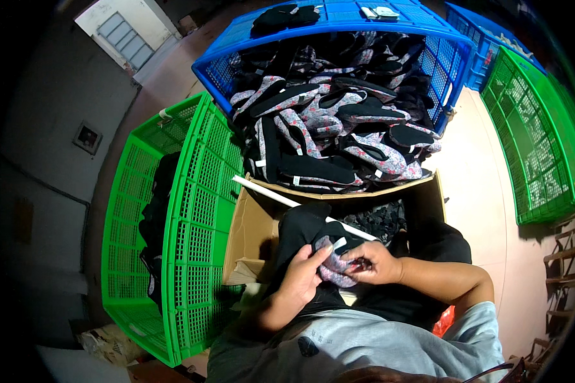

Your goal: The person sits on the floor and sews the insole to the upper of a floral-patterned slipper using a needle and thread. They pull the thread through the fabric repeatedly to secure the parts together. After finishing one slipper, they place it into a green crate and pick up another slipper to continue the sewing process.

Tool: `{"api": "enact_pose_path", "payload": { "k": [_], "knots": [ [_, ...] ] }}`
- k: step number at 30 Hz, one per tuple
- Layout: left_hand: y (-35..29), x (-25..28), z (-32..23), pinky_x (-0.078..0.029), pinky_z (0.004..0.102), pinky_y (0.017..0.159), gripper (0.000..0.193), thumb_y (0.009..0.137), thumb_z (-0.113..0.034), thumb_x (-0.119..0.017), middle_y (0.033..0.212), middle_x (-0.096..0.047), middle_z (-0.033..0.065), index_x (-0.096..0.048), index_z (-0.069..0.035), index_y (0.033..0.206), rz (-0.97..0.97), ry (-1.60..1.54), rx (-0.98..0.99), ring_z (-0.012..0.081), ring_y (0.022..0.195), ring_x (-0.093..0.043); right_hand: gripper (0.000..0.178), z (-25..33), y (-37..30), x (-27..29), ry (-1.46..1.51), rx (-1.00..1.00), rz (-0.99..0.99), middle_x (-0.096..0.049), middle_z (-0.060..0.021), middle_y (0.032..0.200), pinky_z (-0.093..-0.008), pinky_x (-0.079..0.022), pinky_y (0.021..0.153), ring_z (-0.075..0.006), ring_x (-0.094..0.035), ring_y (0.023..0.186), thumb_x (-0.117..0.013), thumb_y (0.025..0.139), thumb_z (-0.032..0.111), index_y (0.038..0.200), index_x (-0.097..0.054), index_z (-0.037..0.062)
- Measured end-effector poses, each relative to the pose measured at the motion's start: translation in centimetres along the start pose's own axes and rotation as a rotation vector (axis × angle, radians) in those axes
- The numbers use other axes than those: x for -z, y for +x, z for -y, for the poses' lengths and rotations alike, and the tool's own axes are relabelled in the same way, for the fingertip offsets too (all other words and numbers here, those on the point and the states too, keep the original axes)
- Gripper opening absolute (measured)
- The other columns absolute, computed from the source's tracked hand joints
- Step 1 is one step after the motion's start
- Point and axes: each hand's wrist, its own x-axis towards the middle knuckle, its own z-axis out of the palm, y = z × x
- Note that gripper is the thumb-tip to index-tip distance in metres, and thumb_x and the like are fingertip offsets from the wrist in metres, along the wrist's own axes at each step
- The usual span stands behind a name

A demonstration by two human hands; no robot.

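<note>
Over my lap I hold a floral grey-and-pink fabric slipper [336, 276] with a small white tag [339, 243] standing up from it. My left hand [302, 276] is closed on its left side, the thumb on top. At its right side my right hand [377, 263] has its fingers bent and pinched together. Something small and dark shows among those fingers, but its kind cannot be made out. Just beyond my hands, a thin white stick [265, 191] lies slanting across an open cardboard box [244, 223] with dark scraps [384, 218] in it.
A blue crate [453, 70], its open side toward me, spills a pile of floral and black slippers [319, 115]. A green crate [201, 223] with dark items stands at my left; another green crate [530, 140] stands at the right. Wooden slats [562, 254] show at the right rim.
</note>
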Motion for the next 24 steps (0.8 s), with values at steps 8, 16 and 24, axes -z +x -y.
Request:
{"api": "enact_pose_path", "payload": {
  "k": [8,16,24],
  "knots": [
    [-1.8,0.9,-0.4,-0.051,0.0276,0.077,0.014,0.09,-0.003,-0.066,0.094,-0.061,0.0039,-0.054,-0.004,0.098,-0.072,-0.009,-0.161,0.0102,0.084,-0.06,0.034,-0.1,1.2,-1.7,-0.007,-0.048,0.144,-0.07,-0.0125,0.097,-0.0369,-0.053,0.067,-0.031,-0.069,0.078,-0.072,0.086,0.019,0.116,-0.062,0.0078],
    [-0.5,3.8,0.8,-0.043,0.0211,0.063,0.012,0.091,-0.001,-0.065,0.077,-0.057,-0.0032,-0.054,-0.004,0.087,-0.195,0.613,-0.528,0.0027,0.07,-0.052,0.032,-0.7,2.0,-3.0,0.08,-0.244,0.072,-0.069,-0.0144,0.096,-0.0337,-0.054,0.075,-0.0258,-0.069,0.085,-0.066,0.093,0.022,0.119,-0.059,0.005],
    [-0.5,3.7,-0.5,-0.04,0.0195,0.056,0.021,0.083,0.005,-0.071,0.074,-0.052,-0.0048,-0.052,-0.004,0.087,-0.153,0.826,-0.588,0.0016,0.065,-0.047,0.03,-1.2,3.4,-3.4,0.161,-0.404,0.017,-0.069,-0.0135,0.096,-0.0328,-0.053,0.078,-0.0221,-0.068,0.087,-0.068,0.092,0.02,0.116,-0.06,0.0036]
  ]
}}
